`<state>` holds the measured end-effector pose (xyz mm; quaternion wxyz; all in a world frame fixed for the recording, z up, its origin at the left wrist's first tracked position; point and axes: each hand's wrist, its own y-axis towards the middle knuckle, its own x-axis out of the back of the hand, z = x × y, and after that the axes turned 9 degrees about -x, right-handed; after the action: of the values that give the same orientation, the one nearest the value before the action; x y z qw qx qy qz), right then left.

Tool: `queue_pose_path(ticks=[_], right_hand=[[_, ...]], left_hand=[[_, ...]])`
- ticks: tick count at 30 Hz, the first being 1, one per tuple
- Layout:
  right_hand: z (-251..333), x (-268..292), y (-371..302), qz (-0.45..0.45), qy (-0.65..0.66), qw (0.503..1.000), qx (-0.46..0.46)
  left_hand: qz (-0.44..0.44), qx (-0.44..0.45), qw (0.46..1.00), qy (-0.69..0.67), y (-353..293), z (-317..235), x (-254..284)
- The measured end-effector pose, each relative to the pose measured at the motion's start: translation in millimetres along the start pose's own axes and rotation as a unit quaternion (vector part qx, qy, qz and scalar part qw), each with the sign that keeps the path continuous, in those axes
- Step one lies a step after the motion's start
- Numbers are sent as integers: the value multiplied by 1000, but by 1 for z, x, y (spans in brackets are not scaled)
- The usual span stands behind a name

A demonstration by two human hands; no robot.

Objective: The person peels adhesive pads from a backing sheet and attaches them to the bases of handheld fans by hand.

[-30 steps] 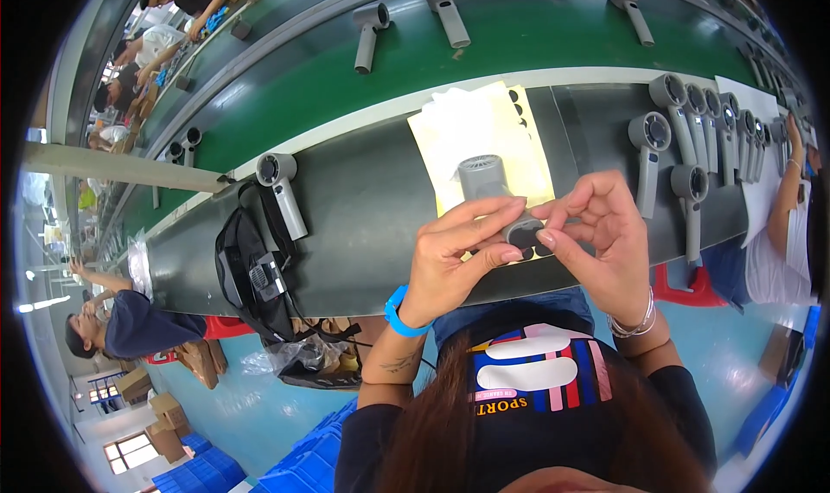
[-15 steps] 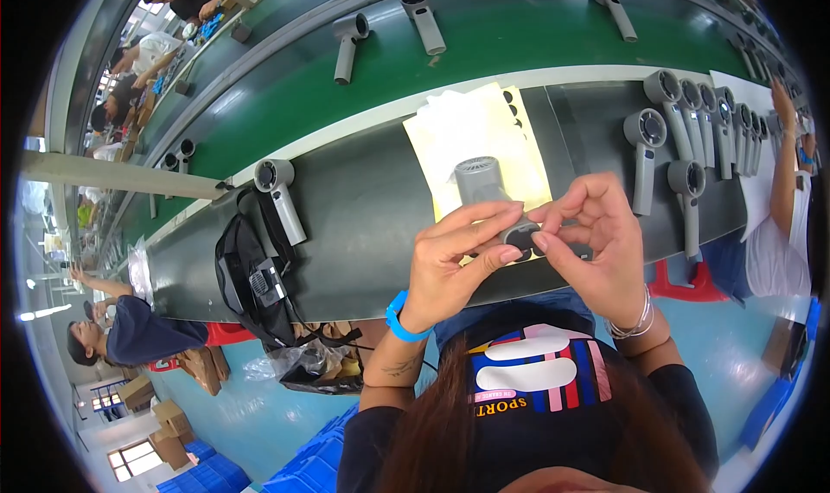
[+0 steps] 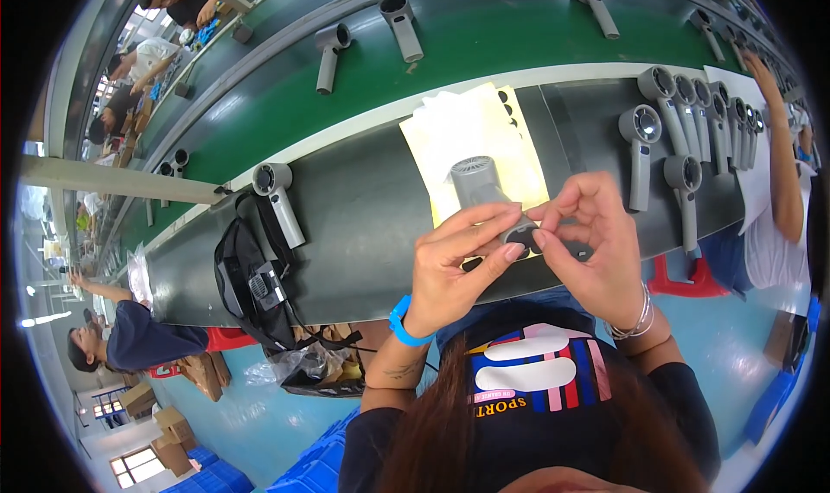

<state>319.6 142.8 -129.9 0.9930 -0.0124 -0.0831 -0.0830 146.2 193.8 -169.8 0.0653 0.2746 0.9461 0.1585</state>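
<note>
A grey handheld fan (image 3: pixel 477 178) lies over a yellow sheet (image 3: pixel 424 160), its round vented head pointing away from me. My left hand (image 3: pixel 454 259) is closed around its handle near the end. The handle's dark end face (image 3: pixel 521 236) is turned toward me. My right hand (image 3: pixel 592 233) pinches at that end, thumb against the dark face and forefinger at the rim. Any small piece between those fingertips is hidden. Black round pads (image 3: pixel 508 110) line the sheet's right edge, and white paper (image 3: pixel 458 117) covers its far part.
Several grey fans (image 3: pixel 640 160) stand or lie at the right of the dark bench (image 3: pixel 363 208). One fan (image 3: pixel 278 201) lies left, beside a black bag (image 3: pixel 251 272). A green conveyor belt (image 3: pixel 484 35) with more fans runs behind. A co-worker's arm (image 3: pixel 782 164) reaches in at right.
The fans on the belt have shifted left, and another shows at the belt's right. The co-worker's arm at right has moved slightly. My hands keep nearly the same grip on the fan.
</note>
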Motion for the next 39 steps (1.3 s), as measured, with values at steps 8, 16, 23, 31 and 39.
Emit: queue_pose_path(ticks=[8, 16, 23, 31, 39], right_hand=[[8, 4, 0, 0, -113, 993, 18], [-50, -9, 18, 190, 78, 964, -166], [-37, -21, 29, 186, 130, 964, -138], [-33, -6, 142, 101, 17, 993, -58], [-106, 29, 321, -191, -464, 851, 154]], left_hand=[[-5, 5, 1000, -21, -8, 2, 1], [53, 34, 997, 43, -18, -7, 6], [13, -86, 992, 89, -10, 9, 4], [-57, -45, 996, -48, 58, 48, 38], [-284, -90, 716, 632, 129, 160, 258]])
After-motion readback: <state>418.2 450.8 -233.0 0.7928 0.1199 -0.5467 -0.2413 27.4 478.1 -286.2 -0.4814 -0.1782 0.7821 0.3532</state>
